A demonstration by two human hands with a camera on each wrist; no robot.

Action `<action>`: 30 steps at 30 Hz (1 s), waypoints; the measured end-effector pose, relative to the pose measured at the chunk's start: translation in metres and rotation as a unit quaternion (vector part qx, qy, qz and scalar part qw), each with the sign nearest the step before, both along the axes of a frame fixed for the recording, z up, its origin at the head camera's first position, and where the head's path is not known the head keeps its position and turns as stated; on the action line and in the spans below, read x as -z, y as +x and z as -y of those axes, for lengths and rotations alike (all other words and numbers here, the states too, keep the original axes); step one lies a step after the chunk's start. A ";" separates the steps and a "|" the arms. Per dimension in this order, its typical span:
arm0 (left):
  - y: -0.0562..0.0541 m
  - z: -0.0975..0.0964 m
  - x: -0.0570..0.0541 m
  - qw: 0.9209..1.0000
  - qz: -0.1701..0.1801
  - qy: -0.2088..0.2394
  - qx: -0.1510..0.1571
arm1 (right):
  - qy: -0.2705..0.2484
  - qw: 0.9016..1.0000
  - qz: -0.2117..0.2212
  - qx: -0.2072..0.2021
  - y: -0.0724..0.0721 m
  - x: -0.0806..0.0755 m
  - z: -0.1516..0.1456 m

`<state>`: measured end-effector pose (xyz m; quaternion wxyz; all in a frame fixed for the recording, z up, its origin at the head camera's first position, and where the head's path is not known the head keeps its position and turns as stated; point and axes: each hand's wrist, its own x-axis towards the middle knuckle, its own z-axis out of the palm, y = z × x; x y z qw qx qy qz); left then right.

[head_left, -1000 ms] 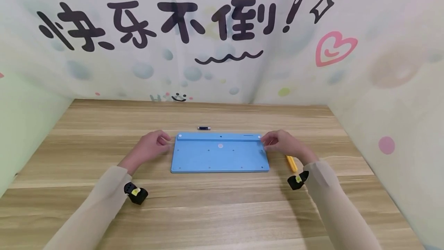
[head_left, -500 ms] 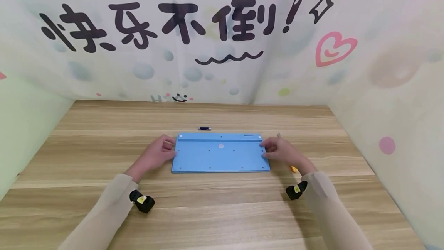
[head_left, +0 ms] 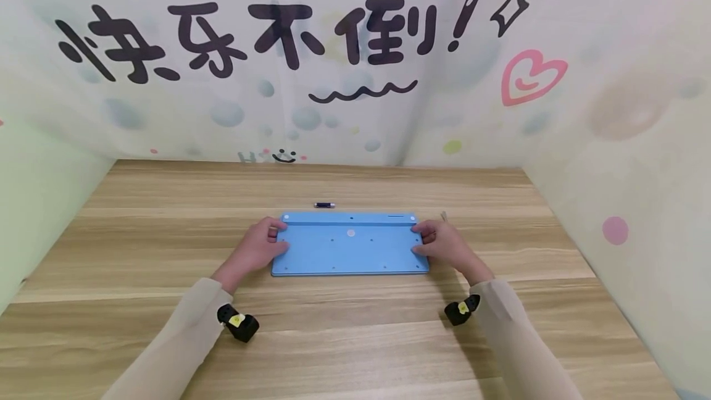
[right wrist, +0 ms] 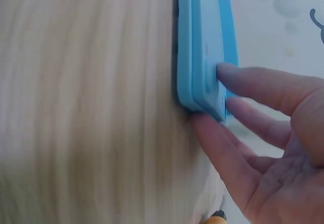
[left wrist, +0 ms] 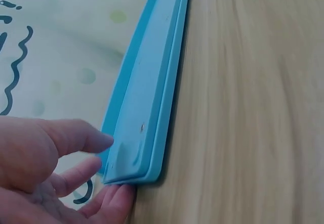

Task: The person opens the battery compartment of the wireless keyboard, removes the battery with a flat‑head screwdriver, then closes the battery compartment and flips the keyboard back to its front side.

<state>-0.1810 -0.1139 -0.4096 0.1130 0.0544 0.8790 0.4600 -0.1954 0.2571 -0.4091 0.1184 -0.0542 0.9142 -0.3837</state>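
A blue keyboard (head_left: pixel 350 252) lies underside up on the wooden table, its small screw holes and raised long bar showing. My left hand (head_left: pixel 258 244) grips its left end, the thumb (left wrist: pixel 83 137) over the top face and other fingers at the edge. At the opposite end my right hand (head_left: pixel 447 244) holds it the same way, with the thumb (right wrist: pixel 263 85) on the top and fingers against the side. The keys face down and are hidden.
Behind the keyboard lies a small dark battery (head_left: pixel 324 205) with silver ends. A screwdriver is mostly hidden by the right hand; its thin metal shaft (head_left: pixel 444 216) and orange handle (right wrist: pixel 216 219) peek out. A printed cloth (head_left: pixel 355 122) hangs at the table's back edge.
Both hands have moved in to the keyboard's ends, the left from beside it to a grip on its edge. The right hand and arm now cover the screwdriver's handle. The keyboard has hardly moved.
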 end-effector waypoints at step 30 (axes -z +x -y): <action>-0.001 0.012 0.009 0.992 0.036 0.117 -0.025 | -0.093 0.983 0.066 0.141 -0.003 -0.006 0.007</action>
